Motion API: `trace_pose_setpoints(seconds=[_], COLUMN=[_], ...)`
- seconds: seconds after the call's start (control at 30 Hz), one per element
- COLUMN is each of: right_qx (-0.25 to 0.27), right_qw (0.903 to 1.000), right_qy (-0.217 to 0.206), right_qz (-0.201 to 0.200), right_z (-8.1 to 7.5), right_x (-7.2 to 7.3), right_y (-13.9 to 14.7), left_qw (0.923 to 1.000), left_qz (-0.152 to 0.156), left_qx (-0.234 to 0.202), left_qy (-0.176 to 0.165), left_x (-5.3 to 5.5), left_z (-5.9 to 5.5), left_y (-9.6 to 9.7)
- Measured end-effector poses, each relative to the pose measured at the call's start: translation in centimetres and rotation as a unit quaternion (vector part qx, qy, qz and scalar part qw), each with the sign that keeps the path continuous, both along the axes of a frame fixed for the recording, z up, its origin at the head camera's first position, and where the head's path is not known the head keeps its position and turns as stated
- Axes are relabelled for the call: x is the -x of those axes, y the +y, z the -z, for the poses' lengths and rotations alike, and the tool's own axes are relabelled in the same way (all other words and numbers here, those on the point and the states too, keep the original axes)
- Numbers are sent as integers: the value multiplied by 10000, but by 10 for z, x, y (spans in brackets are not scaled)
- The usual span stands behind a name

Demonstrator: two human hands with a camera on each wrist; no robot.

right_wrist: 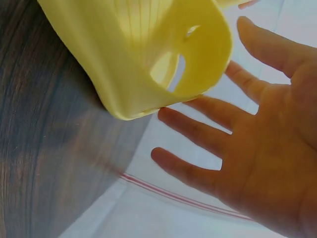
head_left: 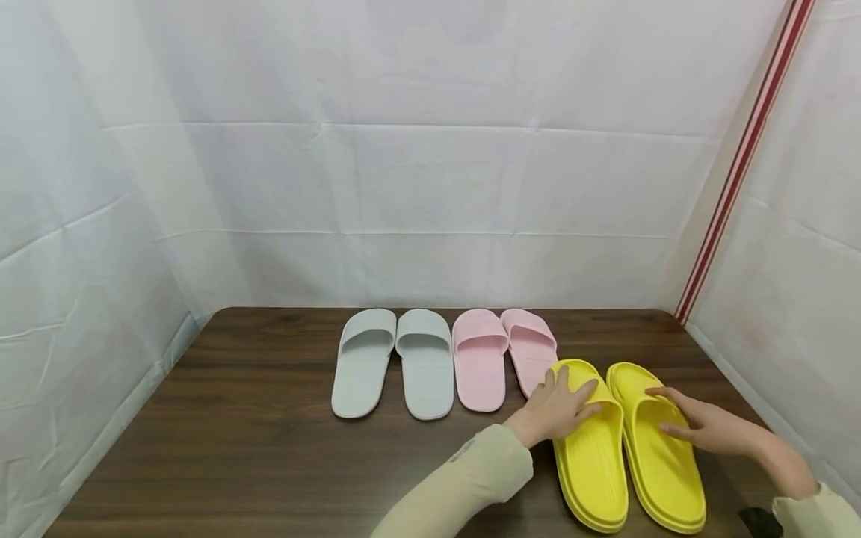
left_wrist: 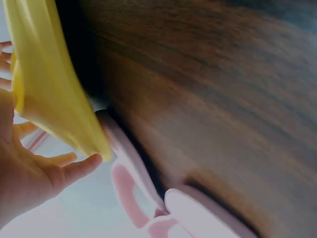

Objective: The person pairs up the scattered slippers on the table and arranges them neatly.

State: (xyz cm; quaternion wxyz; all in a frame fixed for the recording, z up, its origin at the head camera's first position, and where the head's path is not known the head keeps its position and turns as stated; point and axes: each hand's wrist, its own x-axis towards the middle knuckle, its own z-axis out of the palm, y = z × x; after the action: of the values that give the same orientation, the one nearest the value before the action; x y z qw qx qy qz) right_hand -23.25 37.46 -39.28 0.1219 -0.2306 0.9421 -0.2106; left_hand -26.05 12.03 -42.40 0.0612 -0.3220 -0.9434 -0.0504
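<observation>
A pair of yellow slippers lies on the right side of the table, toes pointing away. My left hand [head_left: 557, 409] rests with spread fingers on the strap of the left yellow slipper [head_left: 595, 471]. In the left wrist view its fingertips touch this slipper's edge. My right hand [head_left: 713, 427] is at the outer side of the right yellow slipper [head_left: 666, 471], thumb and fingers apart around its strap opening. The right wrist view shows those fingers fairly straight, their tips at the slipper's rim.
Farther back, a pink slipper [head_left: 480, 373] stands beside a second pink slipper [head_left: 529, 357], partly hidden by my left hand. To their left lie two pale grey slippers [head_left: 365, 370]. The brown wooden table [head_left: 255, 418] is enclosed by white cloth walls [head_left: 417, 187].
</observation>
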Motion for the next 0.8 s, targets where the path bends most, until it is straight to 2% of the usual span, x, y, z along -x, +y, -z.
trace_pose_setpoints(seconds=[0.13,0.2,0.27,0.4,0.57,0.8], right_qx=[-185,-297,-432,-720,-948,-1372], right_qw=[9995,9989,9980,9951,9930,9837], right_qy=[190,272,295,128,138,-483], right_qz=[153,249,365,659,695,1056], right_z=[1,2,3,4,7,17], right_x=[-15,-23,-31,-44,-54,-59], right_y=[-4,-6,-8,-13,-23,-31], left_qw=[9971,9925,9876,9809,9754,9654], left_qz=[405,671,927,1245,1434,1745], left_qx=[453,689,866,1170,1414,1556], left_qy=[451,760,929,926,894,1156], left_x=[-13,-22,-30,-44,-55,-65], left_z=[-7,-10,-13,-13,-8,2], left_y=[-8,-12,-17,-27,-37,-43])
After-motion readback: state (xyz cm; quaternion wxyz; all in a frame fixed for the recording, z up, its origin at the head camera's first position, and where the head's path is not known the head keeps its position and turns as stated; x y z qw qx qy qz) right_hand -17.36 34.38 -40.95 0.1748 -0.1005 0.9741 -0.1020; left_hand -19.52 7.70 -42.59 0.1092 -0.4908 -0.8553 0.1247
